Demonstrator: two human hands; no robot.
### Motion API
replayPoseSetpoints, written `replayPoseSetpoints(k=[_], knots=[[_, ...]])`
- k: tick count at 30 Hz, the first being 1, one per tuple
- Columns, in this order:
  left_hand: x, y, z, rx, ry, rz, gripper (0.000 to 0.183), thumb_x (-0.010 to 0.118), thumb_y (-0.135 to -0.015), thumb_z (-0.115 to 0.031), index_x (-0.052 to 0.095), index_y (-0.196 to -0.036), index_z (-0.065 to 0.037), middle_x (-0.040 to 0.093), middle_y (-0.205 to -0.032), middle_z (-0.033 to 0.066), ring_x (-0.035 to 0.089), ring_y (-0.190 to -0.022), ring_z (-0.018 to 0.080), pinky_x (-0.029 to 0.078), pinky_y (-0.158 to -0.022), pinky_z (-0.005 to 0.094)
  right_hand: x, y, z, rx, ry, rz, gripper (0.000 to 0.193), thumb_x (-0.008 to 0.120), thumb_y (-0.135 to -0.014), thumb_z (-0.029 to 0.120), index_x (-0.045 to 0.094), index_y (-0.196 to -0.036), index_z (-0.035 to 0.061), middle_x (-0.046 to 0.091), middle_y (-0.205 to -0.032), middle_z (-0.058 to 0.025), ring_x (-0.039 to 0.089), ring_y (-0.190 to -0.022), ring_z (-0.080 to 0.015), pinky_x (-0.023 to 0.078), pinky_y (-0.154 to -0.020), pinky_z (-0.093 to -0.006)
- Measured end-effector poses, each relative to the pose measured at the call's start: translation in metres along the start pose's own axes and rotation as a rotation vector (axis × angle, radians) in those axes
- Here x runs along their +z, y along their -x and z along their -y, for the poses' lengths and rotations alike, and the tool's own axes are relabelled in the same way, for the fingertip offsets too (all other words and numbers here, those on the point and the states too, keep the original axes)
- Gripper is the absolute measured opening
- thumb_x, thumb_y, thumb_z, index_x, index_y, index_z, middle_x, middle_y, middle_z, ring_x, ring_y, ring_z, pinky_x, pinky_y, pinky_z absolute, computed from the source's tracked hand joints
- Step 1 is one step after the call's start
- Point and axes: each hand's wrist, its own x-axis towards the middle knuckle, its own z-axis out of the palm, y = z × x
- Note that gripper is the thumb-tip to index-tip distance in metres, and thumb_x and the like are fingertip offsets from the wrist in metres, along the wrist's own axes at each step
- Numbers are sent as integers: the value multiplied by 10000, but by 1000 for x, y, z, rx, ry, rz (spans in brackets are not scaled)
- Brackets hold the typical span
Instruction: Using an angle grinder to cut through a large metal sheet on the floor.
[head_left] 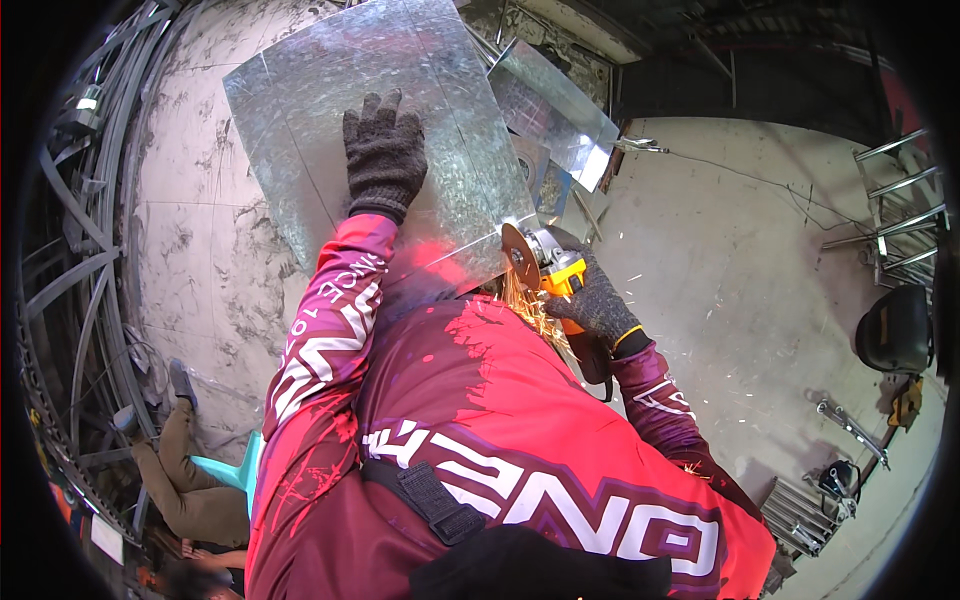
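The left hand (383,155), in a dark knitted glove, lies flat with fingers spread on a large galvanised metal sheet (300,110), pressing on its middle. The right hand (597,300), also gloved, is closed around the body of a yellow angle grinder (560,275); the grinder's disc (518,256) meets the sheet's near right edge, and orange sparks (525,310) spray down toward the person's red and purple jersey.

The sheet rests on a stained, pale concrete floor (190,200). A second, smaller metal sheet (550,100) lies just beyond its right corner, one end bent up. Curved metal bars (90,200) run along the left side. At lower left another person's leg (175,470) shows beside a turquoise stool (240,470). A dark welding helmet (893,330) sits far right.
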Motion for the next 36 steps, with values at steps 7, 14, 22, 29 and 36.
replayPoseSetpoints(k=[7,14,22,29,36], knots=[[0,-2,-1,5,2,5,330,661,-923,-286,688,-1242,-206,536,-1500,71,441,-1432,350,257,-1215,579,0,-3,6,34,32,-20,876,873,-673,115,417,-1418,48,621,-1209,-123,613,-1101,-255,519,-951,-384],[-2,2,0,-14,4,4,338,664,-926,-306,684,-1248,-203,533,-1514,70,438,-1435,347,255,-1217,576,5,-8,26,-10,-22,-6,865,850,-705,30,400,-1443,64,626,-1215,-117,625,-1089,-226,539,-930,-380],[1,0,0,13,-1,-22,315,660,-924,-295,696,-1219,-191,545,-1489,84,447,-1424,350,267,-1206,581,-7,4,42,-6,-88,-17,832,865,-737,68,423,-1442,63,633,-1232,-101,632,-1112,-207,541,-938,-365],[1,-1,0,6,3,-16,284,651,-929,-292,698,-1188,-186,536,-1498,80,439,-1429,350,263,-1206,584,-5,15,18,13,44,18,800,876,-734,136,438,-1396,42,633,-1190,-113,628,-1076,-230,526,-933,-360],[3,-2,-2,10,-9,9,298,649,-930,-289,693,-1209,-193,523,-1512,74,425,-1440,347,254,-1212,583,-2,19,4,47,42,-7,827,865,-712,85,415,-1405,56,611,-1204,-107,608,-1085,-223,525,-934,-368]])
